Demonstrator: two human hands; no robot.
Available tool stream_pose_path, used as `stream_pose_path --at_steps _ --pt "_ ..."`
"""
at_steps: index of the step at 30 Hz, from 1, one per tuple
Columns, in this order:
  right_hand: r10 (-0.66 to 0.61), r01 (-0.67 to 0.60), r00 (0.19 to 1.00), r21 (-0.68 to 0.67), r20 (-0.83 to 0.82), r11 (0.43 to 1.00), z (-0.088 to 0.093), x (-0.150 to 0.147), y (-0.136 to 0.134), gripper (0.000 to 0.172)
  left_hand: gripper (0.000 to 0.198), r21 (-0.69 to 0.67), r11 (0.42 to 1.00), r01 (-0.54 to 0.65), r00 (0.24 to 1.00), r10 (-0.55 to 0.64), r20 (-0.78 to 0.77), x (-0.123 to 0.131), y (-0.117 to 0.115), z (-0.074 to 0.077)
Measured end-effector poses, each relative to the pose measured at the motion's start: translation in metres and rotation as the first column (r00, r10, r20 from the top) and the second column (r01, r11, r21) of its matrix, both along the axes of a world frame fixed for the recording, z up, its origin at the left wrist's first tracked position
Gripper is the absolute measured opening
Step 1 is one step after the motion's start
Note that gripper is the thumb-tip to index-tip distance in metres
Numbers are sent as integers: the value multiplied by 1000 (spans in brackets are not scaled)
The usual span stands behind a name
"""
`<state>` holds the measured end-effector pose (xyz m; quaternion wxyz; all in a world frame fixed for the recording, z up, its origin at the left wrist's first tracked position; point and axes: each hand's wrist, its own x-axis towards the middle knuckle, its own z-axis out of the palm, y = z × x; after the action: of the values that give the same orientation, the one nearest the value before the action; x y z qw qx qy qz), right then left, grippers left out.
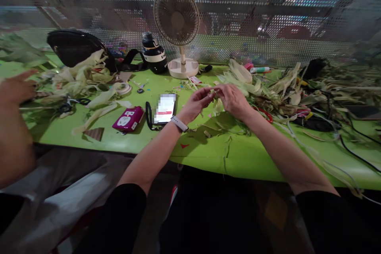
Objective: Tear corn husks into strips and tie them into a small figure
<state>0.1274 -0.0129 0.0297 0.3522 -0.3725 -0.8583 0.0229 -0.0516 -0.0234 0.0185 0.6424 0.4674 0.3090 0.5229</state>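
Note:
My left hand (198, 103), with a pale band at the wrist, and my right hand (233, 100) meet over the middle of the green table. Both have their fingertips pinched together, nearly touching each other. A small pale yellow-green piece of corn husk (218, 106) hangs from the pinch; most of it is hidden by my fingers. Left of my left hand lies a lit phone (166, 108) with a black strap. A heap of dried corn husks (262, 87) spreads beside my right hand. Scraps and thin stems lie beneath the hands.
A fan (177, 20) and a black bottle (154, 55) stand before the perforated screen. Further left are a purple pouch (128, 120), a tape roll (123, 88), scissors (71, 104) and a black bag (79, 47). Another person's hand (18, 89) reaches in from the left. Cables (354, 156) trail at right.

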Motion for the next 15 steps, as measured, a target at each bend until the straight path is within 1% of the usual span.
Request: stream_pose_path --at_steps 4,6,8,12,15 --pt "-22 20 998 -27 -56 999 2 0 -1 33 18 -74 997 -33 999 35 22 -1 -1 2" --pt "-15 12 997 -48 -75 999 3 0 -2 31 18 -69 997 -46 999 46 11 -2 -2 1" --pt "-1 -3 998 -55 -70 998 4 1 -2 31 18 -10 999 -46 999 46 -20 -3 -2 1" --pt "29 -29 1000 -74 -8 997 9 4 -2 28 18 103 995 -12 996 21 -92 -2 -3 0" --pt "25 -29 999 -128 -31 991 10 4 -4 27 17 155 988 3 991 17 -131 -1 -3 1"
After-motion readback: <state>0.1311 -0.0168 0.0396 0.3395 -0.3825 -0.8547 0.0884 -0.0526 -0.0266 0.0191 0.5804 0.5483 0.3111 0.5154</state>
